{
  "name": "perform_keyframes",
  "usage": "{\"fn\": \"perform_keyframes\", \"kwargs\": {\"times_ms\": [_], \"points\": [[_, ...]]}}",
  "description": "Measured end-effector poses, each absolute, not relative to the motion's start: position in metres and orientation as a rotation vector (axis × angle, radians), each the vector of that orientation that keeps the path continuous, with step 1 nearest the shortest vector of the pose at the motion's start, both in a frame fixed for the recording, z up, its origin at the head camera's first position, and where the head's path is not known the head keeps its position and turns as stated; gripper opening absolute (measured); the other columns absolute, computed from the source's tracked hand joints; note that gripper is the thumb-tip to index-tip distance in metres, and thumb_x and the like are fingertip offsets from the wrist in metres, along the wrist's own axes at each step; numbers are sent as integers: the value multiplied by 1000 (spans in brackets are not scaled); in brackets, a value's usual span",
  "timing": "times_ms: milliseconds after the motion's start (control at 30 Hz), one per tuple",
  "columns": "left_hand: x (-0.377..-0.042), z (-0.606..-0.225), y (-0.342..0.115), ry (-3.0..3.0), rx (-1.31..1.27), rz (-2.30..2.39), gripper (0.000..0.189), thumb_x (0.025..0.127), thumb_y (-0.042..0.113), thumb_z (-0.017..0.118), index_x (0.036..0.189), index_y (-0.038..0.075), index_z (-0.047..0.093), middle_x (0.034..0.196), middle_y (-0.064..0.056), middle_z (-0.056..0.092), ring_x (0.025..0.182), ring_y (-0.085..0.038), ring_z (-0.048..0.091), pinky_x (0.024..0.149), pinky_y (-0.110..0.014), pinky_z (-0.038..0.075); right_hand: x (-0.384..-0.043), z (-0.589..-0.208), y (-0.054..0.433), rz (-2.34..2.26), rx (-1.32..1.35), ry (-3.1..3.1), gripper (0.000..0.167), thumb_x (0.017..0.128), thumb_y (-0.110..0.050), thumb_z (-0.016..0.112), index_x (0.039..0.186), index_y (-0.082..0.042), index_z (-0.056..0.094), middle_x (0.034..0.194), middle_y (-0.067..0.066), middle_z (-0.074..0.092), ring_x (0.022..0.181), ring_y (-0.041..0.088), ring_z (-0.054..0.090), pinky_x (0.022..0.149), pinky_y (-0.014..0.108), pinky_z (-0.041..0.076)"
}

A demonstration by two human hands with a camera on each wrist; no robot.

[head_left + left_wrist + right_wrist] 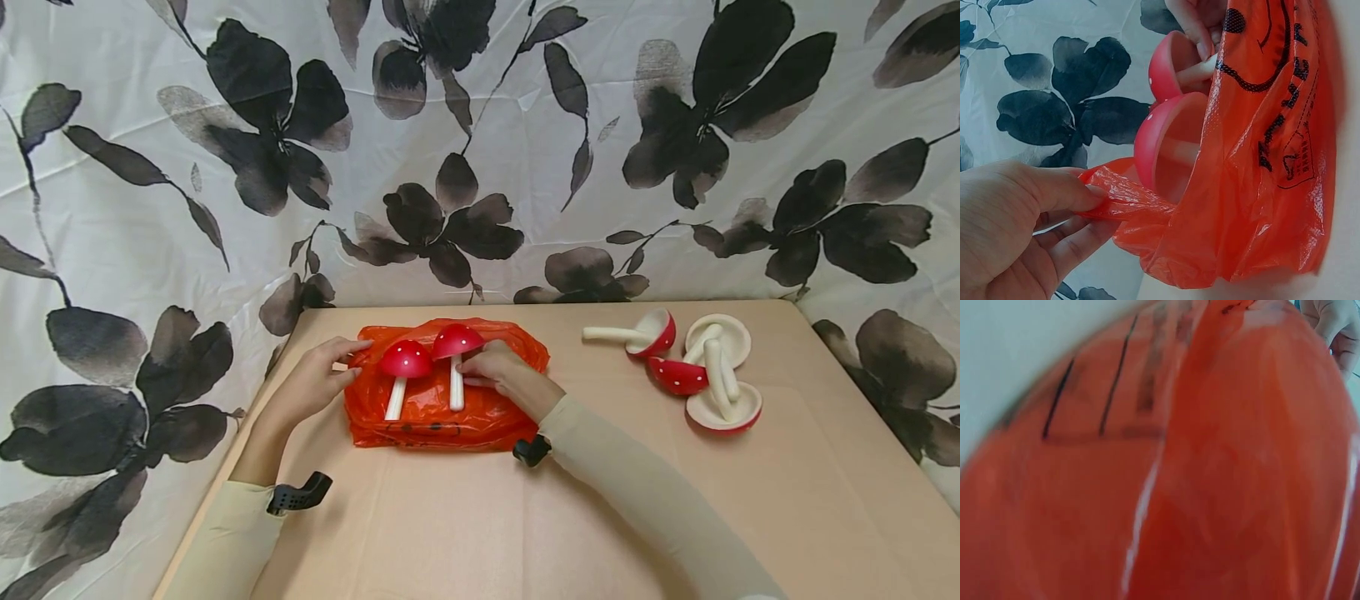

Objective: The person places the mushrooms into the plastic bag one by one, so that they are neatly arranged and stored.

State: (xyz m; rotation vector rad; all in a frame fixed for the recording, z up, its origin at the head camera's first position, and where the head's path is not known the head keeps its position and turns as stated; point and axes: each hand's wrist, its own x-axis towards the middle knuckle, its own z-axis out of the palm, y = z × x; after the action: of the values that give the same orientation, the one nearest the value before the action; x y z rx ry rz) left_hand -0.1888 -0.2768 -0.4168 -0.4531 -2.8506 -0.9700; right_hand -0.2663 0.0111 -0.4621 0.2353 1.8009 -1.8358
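Note:
An orange-red plastic bag (487,429) with black print lies on the table, its mouth spread. My left hand (318,383) pinches the bag's edge between thumb and fingers, as the left wrist view shows. Two toy mushrooms with white-dotted red caps are at the bag's mouth: the left mushroom (406,360) stands untouched, stem down. My right hand (502,373) holds the other mushroom (457,340) by its white stem, fingertips at the stem just below the cap. In the left wrist view the stems' lower ends are hidden behind the bag's front. The bag fills most of the right wrist view.
At the right of the table lie several more toy mushrooms: one on its side (652,333), a red cap (678,377), and others with pale undersides (731,333) up. A white cloth (540,167) with dark flowers hangs behind the table's (450,517) far edge.

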Motion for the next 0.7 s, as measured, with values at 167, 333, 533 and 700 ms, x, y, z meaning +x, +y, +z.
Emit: {"fn": "perform_keyframes", "kwargs": {"times_ms": [167,333,533,700], "points": [[-190,-417,-278,-2843,-469,-978,44,90,-12,60,133,-4,63,112,-18,66,104,-37,65,86,-52,60,-268,-461,15,-1853,244,1765,52,87,6,73,135,11,51,117,20,65,90,25,73,90,39,59],[-190,-417,-279,-2855,-466,-977,44,90,-11,60,134,-4,63,114,-19,66,105,-37,65,87,-52,59,-264,-456,20,-1825,231,1762,45,89,6,71,130,11,53,117,22,66,97,31,75,92,40,58],[-190,-416,-281,-2860,-469,-981,45,90,-11,59,135,-4,62,117,-19,66,105,-37,65,87,-52,59,-259,-444,25,-1762,181,1782,44,92,2,68,131,10,49,118,27,68,108,39,70,95,41,56],[-189,-415,-282,-2866,-469,-982,45,90,-11,61,134,-4,62,117,-20,66,106,-38,65,88,-53,59,-257,-439,27,-1736,140,1789,58,93,4,66,144,7,37,123,28,64,112,41,68,96,43,55]]}}
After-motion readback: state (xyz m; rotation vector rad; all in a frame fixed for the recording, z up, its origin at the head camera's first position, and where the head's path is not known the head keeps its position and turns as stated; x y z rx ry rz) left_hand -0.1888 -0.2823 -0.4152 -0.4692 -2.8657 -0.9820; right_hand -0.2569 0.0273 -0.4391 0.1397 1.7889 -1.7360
